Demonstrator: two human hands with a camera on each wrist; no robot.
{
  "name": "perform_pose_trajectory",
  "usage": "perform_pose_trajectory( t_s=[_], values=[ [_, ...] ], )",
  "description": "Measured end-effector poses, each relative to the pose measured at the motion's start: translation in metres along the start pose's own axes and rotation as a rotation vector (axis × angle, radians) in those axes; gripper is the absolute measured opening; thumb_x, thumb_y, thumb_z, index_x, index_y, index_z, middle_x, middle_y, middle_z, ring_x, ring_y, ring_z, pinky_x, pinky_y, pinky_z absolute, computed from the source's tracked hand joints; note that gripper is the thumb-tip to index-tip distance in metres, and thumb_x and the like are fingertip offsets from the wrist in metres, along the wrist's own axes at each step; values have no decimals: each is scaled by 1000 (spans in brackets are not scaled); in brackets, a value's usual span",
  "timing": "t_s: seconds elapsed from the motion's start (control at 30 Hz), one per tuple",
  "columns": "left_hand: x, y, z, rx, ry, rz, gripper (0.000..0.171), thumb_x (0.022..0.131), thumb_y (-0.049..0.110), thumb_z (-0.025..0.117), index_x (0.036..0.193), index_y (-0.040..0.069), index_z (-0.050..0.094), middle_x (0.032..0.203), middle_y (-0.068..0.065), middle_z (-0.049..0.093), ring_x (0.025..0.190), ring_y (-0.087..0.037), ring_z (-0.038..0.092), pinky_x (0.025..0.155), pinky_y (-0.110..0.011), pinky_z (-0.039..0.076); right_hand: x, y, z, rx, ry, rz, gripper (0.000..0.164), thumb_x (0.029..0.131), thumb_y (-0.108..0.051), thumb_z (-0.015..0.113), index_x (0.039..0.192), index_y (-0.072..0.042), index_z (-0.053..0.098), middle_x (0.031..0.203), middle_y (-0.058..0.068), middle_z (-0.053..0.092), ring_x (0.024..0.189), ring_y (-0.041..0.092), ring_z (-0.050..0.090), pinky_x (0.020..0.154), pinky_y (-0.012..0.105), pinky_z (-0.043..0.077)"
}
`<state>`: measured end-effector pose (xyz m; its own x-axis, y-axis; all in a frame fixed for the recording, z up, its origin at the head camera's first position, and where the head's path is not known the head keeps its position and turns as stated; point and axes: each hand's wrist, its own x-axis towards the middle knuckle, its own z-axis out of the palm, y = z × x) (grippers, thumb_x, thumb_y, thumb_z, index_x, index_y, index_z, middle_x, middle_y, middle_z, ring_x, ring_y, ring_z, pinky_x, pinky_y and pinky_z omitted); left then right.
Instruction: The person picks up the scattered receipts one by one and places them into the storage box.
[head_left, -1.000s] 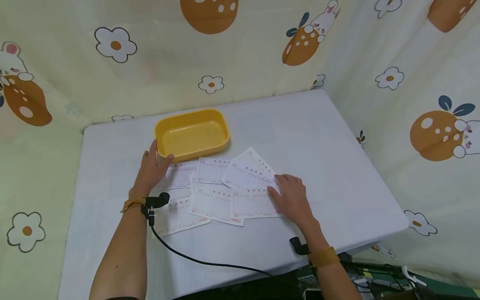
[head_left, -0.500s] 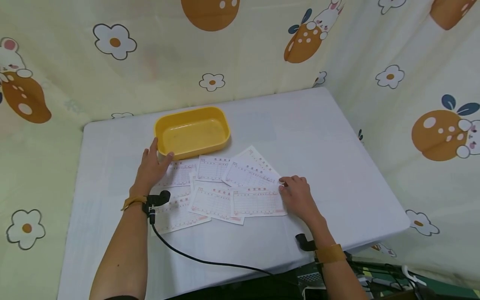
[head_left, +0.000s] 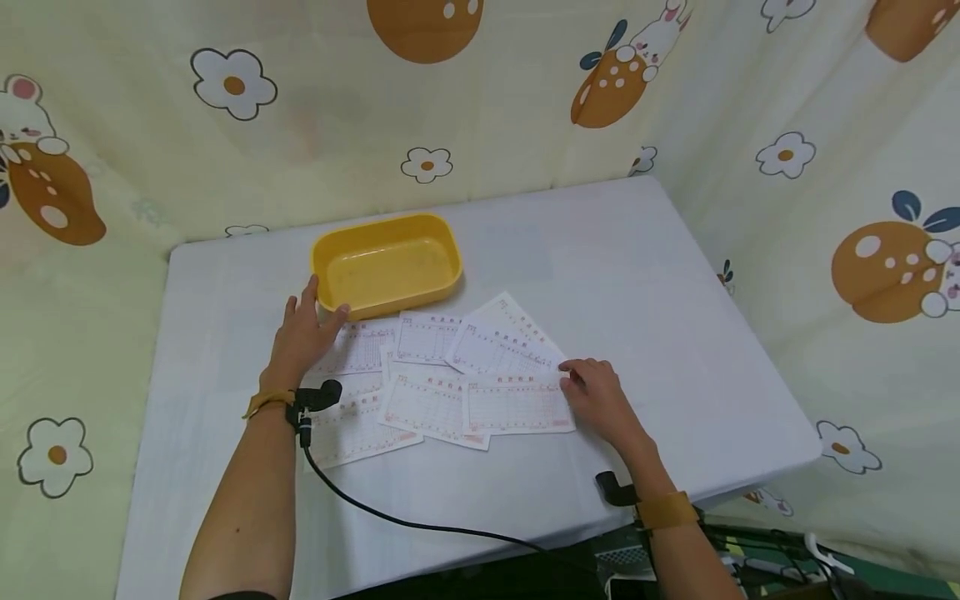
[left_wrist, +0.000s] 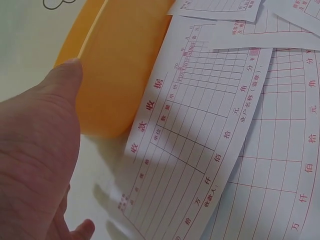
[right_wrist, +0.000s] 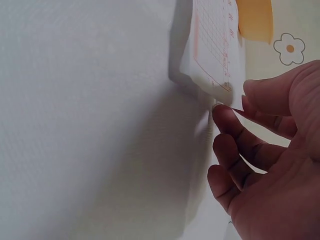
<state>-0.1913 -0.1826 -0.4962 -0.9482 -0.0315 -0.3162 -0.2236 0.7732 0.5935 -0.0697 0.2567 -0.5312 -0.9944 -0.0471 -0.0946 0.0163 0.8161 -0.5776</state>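
The right hand (head_left: 596,396), right of centre, pinches the upper-right corner of a white, red-printed rectangular paper slip (head_left: 517,407) (one sheet or several, unclear) whose long axis runs leftward, the left hand (head_left: 303,337), fingers spread, touching a yellow rectangular plastic tray (head_left: 386,271) upper left, white cloth-covered tabletop (head_left: 660,325) extending rightward.

My right hand (head_left: 596,400) has drawn outward to the right. A second ago my thumb lay over the front slip (head_left: 519,407), with my forefinger parted from it; now thumb and forefinger have come together and pinch that slip's far right corner. Its near right corner, tucked by my palm then, now shows plainly beside the hand. The overlapping slip (head_left: 506,348) just past my fingertips is less covered, too. Behind the hand, my wristband (head_left: 667,510) and its black camera (head_left: 617,490) have shifted rightward along with my arm.
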Motion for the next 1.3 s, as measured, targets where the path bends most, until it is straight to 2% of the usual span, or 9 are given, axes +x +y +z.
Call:
perform_pose_trajectory(
  t_s=[0.2, 0.43, 0.7, 1.1, 1.3],
  values=[
    [0, -2, 1, -12, 9, 3, 90, 94, 64, 44, 157, 28, -11, 164, -10, 8, 148, -41, -7, 106, -74, 9, -1, -1, 3, 39, -9, -2, 26, 97, -12, 57, 120, -2, 64, 107, 12, 63, 95, 26, 48, 82, 39, 45],
    [-1, -1, 1, -6, 10, 6, 90, 94, 65, 42, 156, 29, -11, 164, -8, 8, 148, -41, -5, 107, -74, 9, -3, -1, 7, 66, 10, 12, 13, 97, -9, 56, 106, -3, 65, 93, 9, 61, 82, 24, 51, 71, 34, 45],
    [0, 0, 4, -1, 13, 2, 90, 93, 66, 43, 157, 29, -10, 164, -8, 8, 148, -41, -3, 107, -73, 11, -7, 3, 9, 97, 11, 58, 12, 100, -11, 53, 109, -10, 62, 98, 7, 64, 81, 21, 55, 71, 32, 46],
    [1, -4, 3, 17, 13, -6, 92, 92, 68, 43, 157, 30, -10, 164, -8, 7, 149, -40, -4, 106, -74, 11, -3, 1, 3, 141, 31, 32, 13, 101, -12, 52, 110, -12, 62, 90, 5, 62, 76, 20, 52, 65, 31, 43],
    [1, -3, 2, 27, 15, -3, 91, 92, 67, 42, 157, 30, -9, 164, -12, 9, 148, -44, 0, 106, -74, 13, 2, 1, 0, 138, 64, 11, 12, 101, -12, 53, 108, -11, 61, 84, 6, 59, 72, 21, 50, 62, 32, 42]
  ],
)
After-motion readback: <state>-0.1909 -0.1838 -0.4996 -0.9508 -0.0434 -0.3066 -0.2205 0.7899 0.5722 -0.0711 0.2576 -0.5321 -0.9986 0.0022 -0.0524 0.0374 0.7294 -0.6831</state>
